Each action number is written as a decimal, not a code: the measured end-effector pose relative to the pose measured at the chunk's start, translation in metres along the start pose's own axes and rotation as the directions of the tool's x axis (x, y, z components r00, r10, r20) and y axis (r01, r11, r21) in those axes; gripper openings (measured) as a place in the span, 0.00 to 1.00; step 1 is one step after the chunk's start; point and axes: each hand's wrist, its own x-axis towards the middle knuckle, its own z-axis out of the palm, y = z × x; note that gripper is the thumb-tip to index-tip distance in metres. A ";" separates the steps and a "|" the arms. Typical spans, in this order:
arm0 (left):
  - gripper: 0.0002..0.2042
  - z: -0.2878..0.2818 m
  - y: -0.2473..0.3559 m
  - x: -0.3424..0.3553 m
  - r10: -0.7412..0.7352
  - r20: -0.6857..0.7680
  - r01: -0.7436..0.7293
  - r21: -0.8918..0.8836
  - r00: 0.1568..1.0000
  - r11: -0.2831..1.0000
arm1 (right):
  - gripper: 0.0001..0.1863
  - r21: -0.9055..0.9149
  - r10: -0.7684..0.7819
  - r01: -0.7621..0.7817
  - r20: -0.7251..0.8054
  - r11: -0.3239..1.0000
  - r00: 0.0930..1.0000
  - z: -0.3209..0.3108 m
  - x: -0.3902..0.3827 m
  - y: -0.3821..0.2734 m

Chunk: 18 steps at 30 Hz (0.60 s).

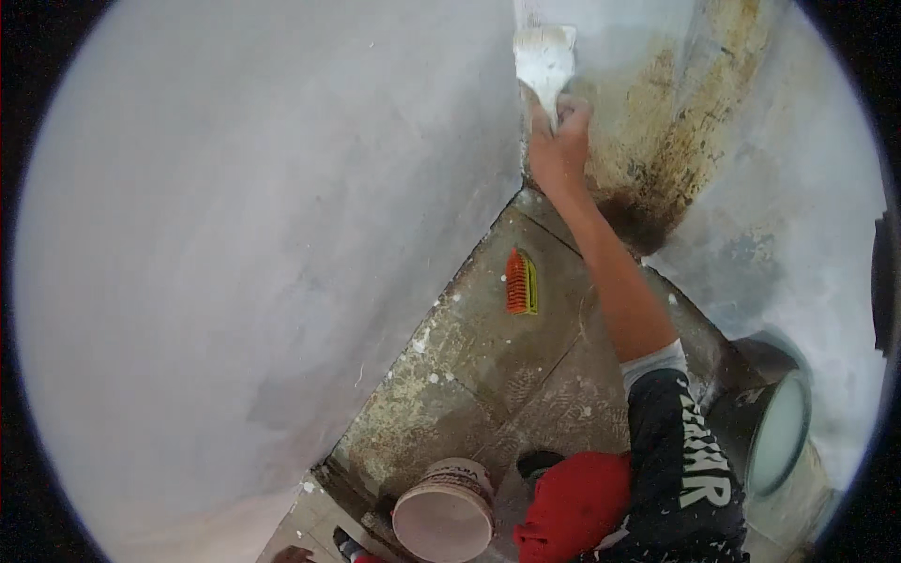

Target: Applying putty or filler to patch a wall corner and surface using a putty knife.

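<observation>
My right hand is closed around the handle of a wide paintbrush coated in white. The bristles point up and lie against the wall corner, where the plain grey-white wall meets a stained wall. My right arm reaches up across the picture in a black sleeve with pale lettering. I cannot see my left hand.
An orange and yellow-green scrubbing brush lies on the paint-spattered floor. A pale bucket stands below, left of my red-clothed leg. At the right, a dark bucket holds pale liquid. A foot shows at the lower edge.
</observation>
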 end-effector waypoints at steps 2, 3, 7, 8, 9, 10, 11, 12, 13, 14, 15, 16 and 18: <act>0.24 0.023 -0.025 0.001 -0.048 0.092 0.075 -0.318 0.995 0.945 | 0.17 -0.046 -0.038 0.036 -0.027 0.998 0.999 0.006 0.013 0.012; 0.24 0.030 -0.046 0.000 -0.058 0.099 0.087 -0.321 0.993 0.943 | 0.18 -0.079 -0.080 0.076 -0.050 0.994 0.996 0.010 0.021 0.018; 0.25 0.040 -0.082 -0.006 -0.162 0.198 0.232 -0.407 0.967 0.884 | 0.20 0.166 0.040 -0.037 -0.012 0.985 0.999 0.041 0.046 0.015; 0.25 0.039 -0.074 -0.002 -0.131 0.211 0.207 -0.396 0.969 0.895 | 0.19 0.068 0.071 -0.065 -0.089 0.996 0.993 0.047 0.046 0.025; 0.25 0.041 -0.068 -0.001 -0.131 0.213 0.208 -0.395 0.968 0.895 | 0.18 -0.018 0.100 -0.104 -0.164 0.994 0.981 0.058 0.041 0.036; 0.25 0.043 -0.062 -0.001 -0.104 0.160 0.164 -0.428 0.982 0.889 | 0.18 -0.019 0.099 -0.103 -0.161 0.994 0.982 0.065 0.029 0.036; 0.25 0.044 -0.059 0.000 -0.076 0.107 0.117 -0.459 0.991 0.881 | 0.20 0.040 0.259 -0.257 -0.045 0.966 0.965 0.070 0.015 0.036; 0.25 0.045 -0.058 -0.001 -0.071 0.112 0.115 -0.462 0.991 0.879 | 0.22 0.079 0.401 -0.407 0.079 0.910 0.912 0.072 0.004 0.037; 0.25 0.047 -0.058 0.001 -0.056 0.109 0.099 -0.448 0.992 0.888 | 0.22 0.070 0.390 -0.395 0.075 0.916 0.918 0.071 -0.005 0.050; 0.26 0.049 -0.054 0.007 -0.034 0.109 0.078 -0.433 0.993 0.898 | 0.18 0.153 0.442 -0.458 0.128 0.876 0.888 0.070 -0.012 0.069; 0.26 0.051 -0.051 0.010 -0.020 0.117 0.069 -0.436 0.993 0.897 | 0.14 0.232 0.488 -0.523 0.191 0.820 0.852 0.069 -0.016 0.077; 0.25 0.054 -0.050 0.003 -0.073 0.131 0.120 -0.400 0.989 0.909 | 0.14 0.238 0.484 -0.522 0.202 0.819 0.851 0.070 -0.025 0.058; 0.25 0.056 -0.048 0.000 -0.144 0.148 0.190 -0.367 0.978 0.911 | 0.13 0.247 0.586 -0.624 0.216 0.741 0.781 0.060 -0.029 -0.017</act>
